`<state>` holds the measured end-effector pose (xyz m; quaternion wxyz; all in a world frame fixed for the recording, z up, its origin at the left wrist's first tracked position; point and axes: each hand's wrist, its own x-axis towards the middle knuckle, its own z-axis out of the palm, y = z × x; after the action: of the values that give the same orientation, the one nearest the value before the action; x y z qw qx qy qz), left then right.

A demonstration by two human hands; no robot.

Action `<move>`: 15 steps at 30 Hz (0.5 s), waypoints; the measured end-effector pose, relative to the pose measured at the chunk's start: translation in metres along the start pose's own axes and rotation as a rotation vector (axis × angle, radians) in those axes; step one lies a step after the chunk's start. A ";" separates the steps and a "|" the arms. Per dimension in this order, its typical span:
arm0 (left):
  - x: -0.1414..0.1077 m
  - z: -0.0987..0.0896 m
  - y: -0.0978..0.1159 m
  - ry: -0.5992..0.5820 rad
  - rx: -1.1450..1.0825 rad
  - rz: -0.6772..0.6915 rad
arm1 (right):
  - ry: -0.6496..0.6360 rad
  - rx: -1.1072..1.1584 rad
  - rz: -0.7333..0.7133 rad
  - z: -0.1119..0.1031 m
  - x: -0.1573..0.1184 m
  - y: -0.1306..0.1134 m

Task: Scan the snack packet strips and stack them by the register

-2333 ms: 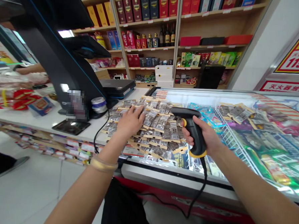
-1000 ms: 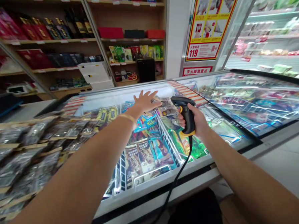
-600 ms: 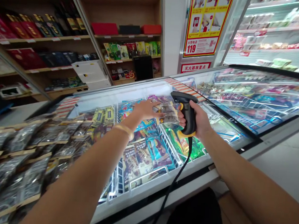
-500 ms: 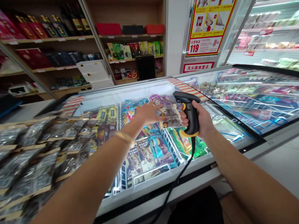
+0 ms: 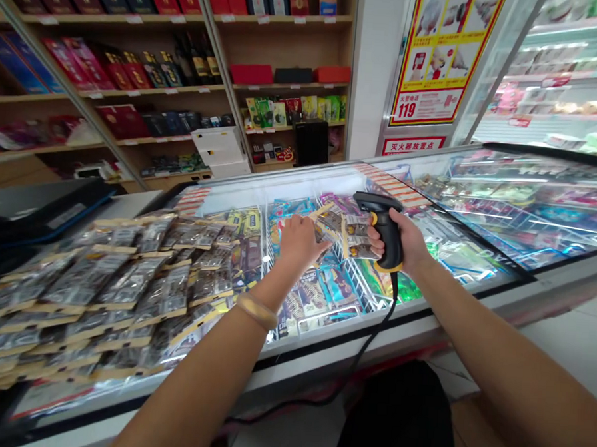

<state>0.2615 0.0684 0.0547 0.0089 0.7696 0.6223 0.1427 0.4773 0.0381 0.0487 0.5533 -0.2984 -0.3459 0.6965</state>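
Observation:
My right hand (image 5: 412, 243) is wrapped round the grip of a black and yellow barcode scanner (image 5: 390, 245). Its fingertips also press clear snack packets (image 5: 357, 233) with tan edges against the scanner's front. Just to the left, my left hand (image 5: 299, 242), with a gold bangle (image 5: 256, 311) at the wrist, has its fingers curled round a similar packet (image 5: 329, 220); the exact grip is partly hidden by the hand. Both hands are above the lit chest freezer (image 5: 317, 341). A large spread of the same packets (image 5: 120, 281) lies to the left, overlapping in rows.
Wire baskets of wrapped ice creams (image 5: 338, 285) fill the freezer below my hands. The scanner's cable (image 5: 372, 337) hangs over the freezer's front edge. Behind stand shelves (image 5: 286, 83) of boxes and bottles. A dark device (image 5: 39, 203) sits at far left.
My left hand has drawn back left from the packets at the scanner, its fingers now curled round one packet. My right hand still holds the scanner and packets. The view has shifted left.

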 end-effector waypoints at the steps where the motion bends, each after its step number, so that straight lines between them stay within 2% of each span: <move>1: -0.005 -0.002 -0.001 -0.028 -0.027 -0.005 | -0.009 -0.004 0.001 0.002 0.000 0.002; 7: -0.032 -0.018 -0.017 -0.135 -0.080 -0.087 | -0.031 -0.028 -0.009 0.018 0.005 0.009; 9: -0.037 -0.024 -0.028 -0.230 -0.187 -0.090 | -0.041 -0.029 -0.005 0.029 0.010 0.010; 11: -0.039 -0.028 -0.041 -0.257 -0.372 -0.083 | -0.063 -0.030 0.008 0.045 0.017 0.010; 13: -0.039 -0.031 -0.056 -0.144 -0.593 -0.152 | -0.100 -0.038 0.041 0.061 0.024 0.012; 15: -0.038 -0.031 -0.071 0.034 -0.775 -0.303 | -0.145 -0.047 0.087 0.075 0.029 0.017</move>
<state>0.1799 0.0429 0.0630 0.3085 0.6065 0.6288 0.3762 0.4012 0.0522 0.0775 0.4889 -0.2746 -0.3881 0.7314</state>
